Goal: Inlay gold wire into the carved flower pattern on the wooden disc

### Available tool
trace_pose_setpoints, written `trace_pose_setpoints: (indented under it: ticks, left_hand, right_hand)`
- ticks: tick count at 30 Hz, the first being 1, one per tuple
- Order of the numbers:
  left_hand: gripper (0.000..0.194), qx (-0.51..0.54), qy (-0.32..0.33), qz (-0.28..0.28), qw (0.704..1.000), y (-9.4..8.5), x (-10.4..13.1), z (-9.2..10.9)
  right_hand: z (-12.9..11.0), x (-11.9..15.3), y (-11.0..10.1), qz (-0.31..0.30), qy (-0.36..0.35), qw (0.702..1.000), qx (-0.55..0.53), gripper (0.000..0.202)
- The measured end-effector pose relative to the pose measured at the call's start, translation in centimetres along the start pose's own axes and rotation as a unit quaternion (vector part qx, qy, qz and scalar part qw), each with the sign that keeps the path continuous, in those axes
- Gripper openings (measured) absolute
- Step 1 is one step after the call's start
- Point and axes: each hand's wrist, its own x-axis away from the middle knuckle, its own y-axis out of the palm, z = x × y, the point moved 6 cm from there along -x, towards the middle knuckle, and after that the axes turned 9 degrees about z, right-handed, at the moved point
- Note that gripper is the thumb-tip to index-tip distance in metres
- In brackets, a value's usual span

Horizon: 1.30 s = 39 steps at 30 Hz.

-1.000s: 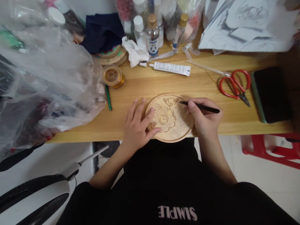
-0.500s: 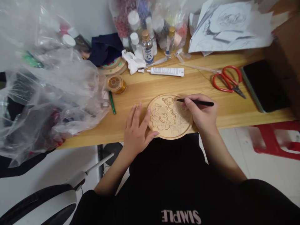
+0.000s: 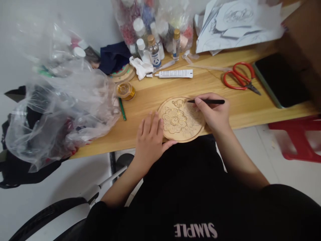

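A round wooden disc [image 3: 175, 132] with a raised golden flower outline and fainter drawn lines lies at the table's front edge. My left hand [image 3: 149, 140] rests flat at the disc's left side, fingers extended on the table and thumb at the lower rim. Pinched in my right hand [image 3: 214, 112] is a slim black tool [image 3: 213, 101], which looks like tweezers. Its tip points left, at the small golden outline near the top of the disc. Whether the tip holds anything is too small to tell.
Behind the disc lie a white tube [image 3: 175, 74], red-handled scissors [image 3: 242, 78] and small bottles [image 3: 154, 53]. A wire spool [image 3: 126, 91] and plastic bags [image 3: 82, 93] are on the left. At the right are a phone [image 3: 281, 80] and, below the table, a red stool [image 3: 298, 140].
The camera view has shifted and turned slightly. My left hand's fingers have come closer together beside the disc. My right hand still holds the black tool at nearly the same part of the disc.
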Motion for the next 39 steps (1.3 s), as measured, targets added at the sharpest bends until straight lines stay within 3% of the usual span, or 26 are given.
trace_pose_setpoints:
  ticks: [5, 11, 14, 21, 25, 35, 39]
  left_hand:
    - [0.087, -0.008, 0.011, -0.026, 1.0, 0.0, -0.2, 0.3]
    - [0.059, 0.032, -0.013, -0.027, 0.999, -0.8, -1.5, -1.5]
    - [0.059, 0.05, -0.031, -0.029, 0.998, -0.6, -1.6, -1.8]
    - [0.077, 0.05, 0.007, 0.007, 0.999, 0.6, 0.3, 2.0]
    - [0.085, 0.012, -0.009, 0.002, 1.0, 1.3, 0.7, 3.3]
    - [0.094, -0.012, -0.016, 0.033, 0.999, 2.0, 0.7, 4.1]
    - [0.089, 0.009, -0.037, 0.013, 0.999, 2.6, 0.9, 3.4]
  right_hand:
    - [0.1, 0.1, 0.0, -0.005, 0.013, 1.0, -0.014, 0.009]
    - [0.1, 0.1, -0.1, -0.006, 0.009, 1.0, -0.017, 0.011]
    - [0.2, 0.1, -0.1, -0.005, 0.007, 1.0, -0.021, 0.01]
    - [0.2, 0.1, -0.1, -0.009, 0.012, 0.999, -0.029, 0.01]
    - [0.3, 0.1, -0.1, -0.009, 0.015, 0.999, -0.03, 0.011]
    - [0.4, 0.1, -0.1, -0.007, 0.033, 0.999, -0.04, 0.007]
    - [0.2, 0.2, -0.2, -0.006, 0.036, 0.999, -0.037, 0.009]
